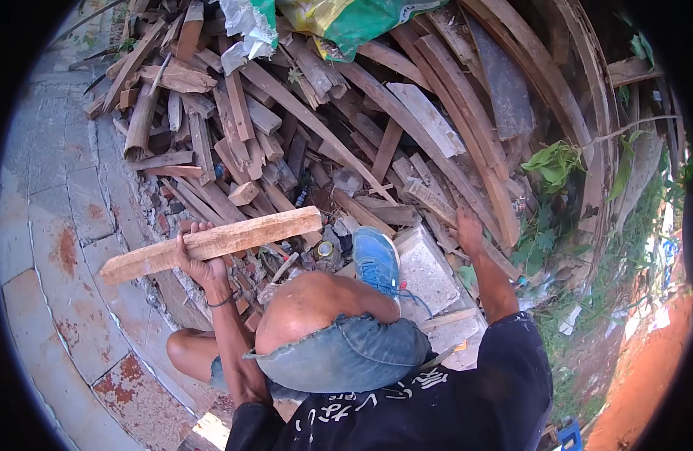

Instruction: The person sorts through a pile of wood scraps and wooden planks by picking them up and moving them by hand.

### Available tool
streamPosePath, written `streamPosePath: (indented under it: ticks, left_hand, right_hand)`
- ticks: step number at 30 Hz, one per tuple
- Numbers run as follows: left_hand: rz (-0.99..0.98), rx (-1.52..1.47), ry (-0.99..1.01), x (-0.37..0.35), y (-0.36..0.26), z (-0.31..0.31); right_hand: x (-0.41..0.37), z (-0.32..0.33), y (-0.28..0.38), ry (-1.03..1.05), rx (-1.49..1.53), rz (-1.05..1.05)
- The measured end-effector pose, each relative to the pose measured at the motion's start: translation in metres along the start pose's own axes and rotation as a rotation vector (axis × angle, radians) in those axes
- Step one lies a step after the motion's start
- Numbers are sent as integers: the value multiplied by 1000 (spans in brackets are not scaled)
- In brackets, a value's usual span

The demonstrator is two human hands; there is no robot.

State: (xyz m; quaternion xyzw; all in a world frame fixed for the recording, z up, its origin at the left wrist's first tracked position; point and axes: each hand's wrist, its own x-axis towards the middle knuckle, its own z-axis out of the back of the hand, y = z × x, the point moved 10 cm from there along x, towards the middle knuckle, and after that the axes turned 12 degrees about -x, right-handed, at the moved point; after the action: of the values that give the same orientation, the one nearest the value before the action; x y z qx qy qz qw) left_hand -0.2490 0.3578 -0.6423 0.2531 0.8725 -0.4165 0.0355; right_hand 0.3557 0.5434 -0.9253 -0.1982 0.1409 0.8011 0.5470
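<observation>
My left hand is closed around a thick, rough-cut wooden beam, light brown, held slanting above the ground at the left of my knee. Its right end rises higher in view than its left. Away to the right, my right hand lies over a narrow wooden plank at the edge of the woodpile. Its fingers appear curled over the plank, though their tips are partly hidden. My blue shoe is beside a pale concrete block, between the two hands.
A tangled woodpile spreads in front, with long beams leaning at the right. Green and white sacks lie over its top. Stone paving runs along the left. Leafy plants and litter are on the right.
</observation>
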Motion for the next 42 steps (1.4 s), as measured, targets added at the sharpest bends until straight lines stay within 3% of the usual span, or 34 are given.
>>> streamPosePath:
  ticks: [4, 8, 11, 15, 17, 18, 21, 25, 27, 28, 29, 30, 32, 34, 35, 36, 39, 42]
  left_hand:
    - [-14, -11, 45, 4, -1, 0]
    - [64, -5, 240, -17, 34, -39]
    - [184, -111, 401, -37, 81, -77]
    - [333, -236, 642, -79, 131, -137]
    - [413, -307, 696, -102, 143, -164]
    - [432, -339, 703, -114, 144, -172]
    - [455, -424, 646, -124, 149, -172]
    - [506, -479, 555, -116, 154, -165]
    - [491, -465, 530, -114, 151, -162]
    - [468, -455, 498, -111, 148, -157]
    - [452, -446, 467, -108, 147, -151]
    - [418, -381, 472, -103, 146, -142]
    - [456, -431, 403, -83, 157, -111]
    - [430, -428, 441, -60, 147, -94]
    - [351, -435, 362, -43, 138, -78]
    - [317, -447, 362, -27, 131, -67]
    - [192, -397, 290, 8, 98, -34]
    - [155, -335, 274, 31, 59, 7]
  right_hand:
    - [-22, 90, 14, -138, 147, 101]
    - [-33, 277, 82, -301, 267, 287]
    - [-36, 407, 147, -253, 390, 475]
    - [-29, 512, 251, -187, 706, 917]
    - [-34, 545, 296, -92, 680, 911]
    - [-30, 559, 314, -178, 623, 918]
    - [-15, 559, 385, -30, 756, 1062]
    - [5, 533, 446, -56, 792, 1067]
    - [14, 523, 455, -235, 549, 953]
    - [9, 524, 458, -453, 360, 915]
    - [-3, 522, 461, -566, 134, 978]
    - [-2, 521, 454, -584, 113, 969]
    - [0, 513, 424, -521, 27, 921]
    - [28, 493, 371, -362, 344, 913]
    - [40, 477, 341, -249, 438, 871]
    - [54, 452, 309, -156, 382, 769]
    - [90, 343, 212, 59, 270, 606]
    - [87, 186, 135, 386, 247, 390]
